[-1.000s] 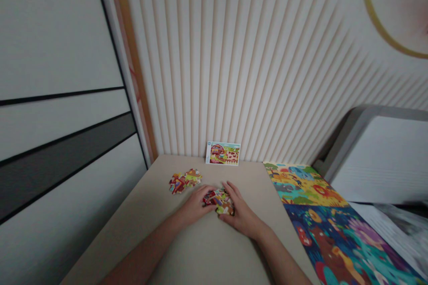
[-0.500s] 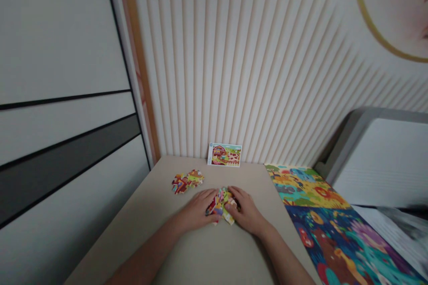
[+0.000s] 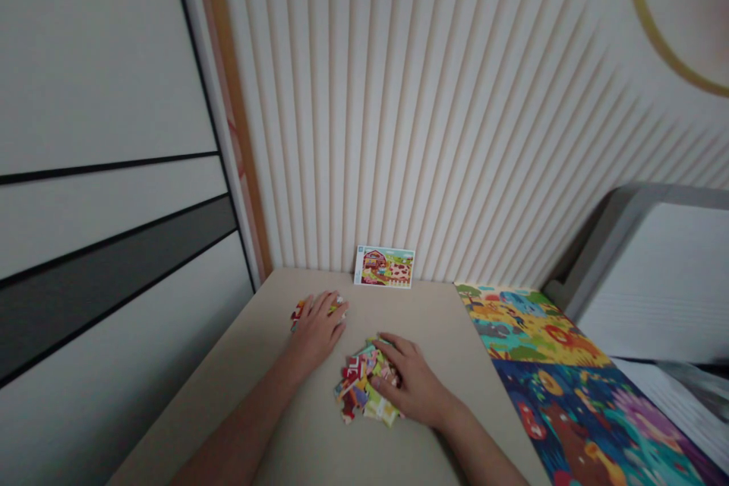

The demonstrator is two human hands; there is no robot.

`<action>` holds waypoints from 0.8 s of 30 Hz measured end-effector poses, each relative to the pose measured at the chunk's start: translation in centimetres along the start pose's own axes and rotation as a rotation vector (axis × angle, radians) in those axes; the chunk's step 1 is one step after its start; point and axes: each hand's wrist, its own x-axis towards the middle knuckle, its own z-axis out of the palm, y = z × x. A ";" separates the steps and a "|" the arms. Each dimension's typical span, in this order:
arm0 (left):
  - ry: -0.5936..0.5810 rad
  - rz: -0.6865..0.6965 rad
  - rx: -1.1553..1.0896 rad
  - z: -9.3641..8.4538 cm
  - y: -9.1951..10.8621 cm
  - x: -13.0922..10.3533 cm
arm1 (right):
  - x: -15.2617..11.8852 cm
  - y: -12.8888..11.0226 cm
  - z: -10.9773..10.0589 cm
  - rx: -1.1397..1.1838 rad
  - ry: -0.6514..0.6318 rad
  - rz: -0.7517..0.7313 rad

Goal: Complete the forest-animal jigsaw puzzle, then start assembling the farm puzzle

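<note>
A heap of colourful jigsaw puzzle pieces [image 3: 358, 383] lies on the near middle of the table. My right hand [image 3: 410, 380] rests against the heap's right side, fingers apart, with the thumb over some pieces. Farther back on the left, my left hand [image 3: 320, 326] lies over a second, smaller group of puzzle pieces [image 3: 298, 311]. Its fingers are spread and cover most of that group. A picture card [image 3: 384, 267] of a barn and a spotted cow leans upright against the wall behind.
The beige table [image 3: 250, 364] meets a ribbed wall [image 3: 353, 106]. Two bright animal pictures, a jungle one [image 3: 529, 323] and a dark blue one [image 3: 604, 418], lie along its right side. Beyond stands a grey-and-white object [image 3: 654, 273]. A cabinet [image 3: 114, 319] borders the left.
My left hand has left the near heap and moved back and left onto the smaller group. With my right hand, the near heap has shifted toward me and lies more exposed.
</note>
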 end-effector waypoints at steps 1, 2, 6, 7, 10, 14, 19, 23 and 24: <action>-0.007 -0.030 0.027 0.4 -0.6 0.1 | 0.1 0.1 0.2 0.002 0.010 0.009; -0.016 -0.050 0.049 0.7 -1.2 0.2 | 0.2 0.1 0.4 0.002 0.025 0.021; -0.033 -0.095 0.090 1.4 -3.0 0.5 | 0.6 -0.1 0.7 -0.011 0.085 0.072; -0.033 -0.101 0.093 1.4 -3.2 0.6 | 0.7 -0.2 0.6 -0.013 0.091 0.080; -0.012 -0.114 0.116 1.2 -3.0 0.9 | 0.8 -0.1 -0.1 -0.007 0.098 0.106; 0.075 -0.061 0.114 -0.5 -1.1 1.1 | 0.7 0.8 -1.5 0.026 0.107 0.114; -0.151 0.197 -0.099 -3.4 1.8 0.1 | 0.3 1.5 -2.5 0.095 0.123 0.078; -0.309 0.264 -0.250 -3.8 3.4 -1.2 | 0.1 1.2 -2.3 0.116 0.009 0.000; -0.329 0.259 -0.280 -3.6 3.7 -1.4 | 0.0 1.0 -2.2 0.108 -0.030 -0.017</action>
